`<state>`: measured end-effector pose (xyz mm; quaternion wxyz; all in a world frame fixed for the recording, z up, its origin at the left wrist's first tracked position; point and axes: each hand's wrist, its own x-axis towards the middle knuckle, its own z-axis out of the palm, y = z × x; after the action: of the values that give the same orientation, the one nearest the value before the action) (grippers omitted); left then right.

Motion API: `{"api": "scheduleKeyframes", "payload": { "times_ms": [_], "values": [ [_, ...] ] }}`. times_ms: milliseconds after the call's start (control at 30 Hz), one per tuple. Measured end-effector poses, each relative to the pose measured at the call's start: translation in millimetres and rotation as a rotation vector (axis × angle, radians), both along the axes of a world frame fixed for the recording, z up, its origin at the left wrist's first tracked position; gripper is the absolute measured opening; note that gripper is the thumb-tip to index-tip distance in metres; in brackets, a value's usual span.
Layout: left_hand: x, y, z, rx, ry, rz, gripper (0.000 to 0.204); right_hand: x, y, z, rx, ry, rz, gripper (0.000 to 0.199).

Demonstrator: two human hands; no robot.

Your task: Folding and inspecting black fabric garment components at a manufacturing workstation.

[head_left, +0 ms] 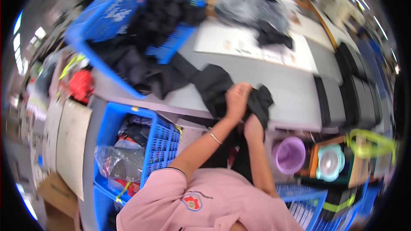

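Black cloth [212, 81] pinched by left hand [238, 99], right hand [254, 128] part-covered, grip cannot be told, near shirt [233, 188] marked by emblem [192, 202]

Nothing clearly legible. On the chest of the pink shirt [244, 188], a round emblem [192, 202], blue-ringed around a red shape, too small and blurred for reading. Just beside it, a dark squiggle [204, 195], possibly lettering. On the cardboard box [58, 193], faint unreadable print. On the white board [214, 38] atop the counter [295, 107], indistinct dark marks.
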<state>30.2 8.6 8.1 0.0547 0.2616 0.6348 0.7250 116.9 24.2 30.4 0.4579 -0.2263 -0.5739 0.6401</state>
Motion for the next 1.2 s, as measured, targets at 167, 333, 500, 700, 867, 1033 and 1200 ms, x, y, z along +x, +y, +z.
{"api": "scheduleKeyframes", "payload": {
  "times_ms": [167, 333, 500, 700, 867, 1033, 1200],
  "values": [
    [-11.7, 35.6, -62.1, -0.029, -0.046, 0.072, 0.025, 61.8, -33.4, -15.4, 0.177, -0.490, 0.098, 0.030],
    [-99.6, -0.2, -59.7, -0.082, 0.049, 0.363, 0.026, 111.3, -64.0, -20.6, -0.092, -0.301, 0.473, 0.018],
    [-58.6, -21.5, 18.7, 0.058, -0.023, -0.080, 0.026, 122.3, -29.2, -26.9, 0.107, -0.420, -0.085, 0.040],
    [56.9, -62.6, 59.7, 0.042, 0.186, -0.594, 0.014, 96.1, 3.8, 5.4, 0.526, -0.541, -0.205, 0.034],
    [44.1, -92.2, 61.5, 0.030, 0.077, -0.503, 0.014, 120.7, -4.0, -0.5, -0.195, -0.140, 0.260, 0.026],
    [37.5, -101.9, 24.1, 0.241, -0.800, -0.866, 0.033, 118.5, -34.2, 40.8, -0.626, -0.086, 0.120, 0.013],
    [104.2, -107.1, 12.1, 0.119, -1.191, -1.380, 0.032, 111.5, 18.0, -11.0, 0.122, -0.352, 0.244, 0.021]
  ]
}}
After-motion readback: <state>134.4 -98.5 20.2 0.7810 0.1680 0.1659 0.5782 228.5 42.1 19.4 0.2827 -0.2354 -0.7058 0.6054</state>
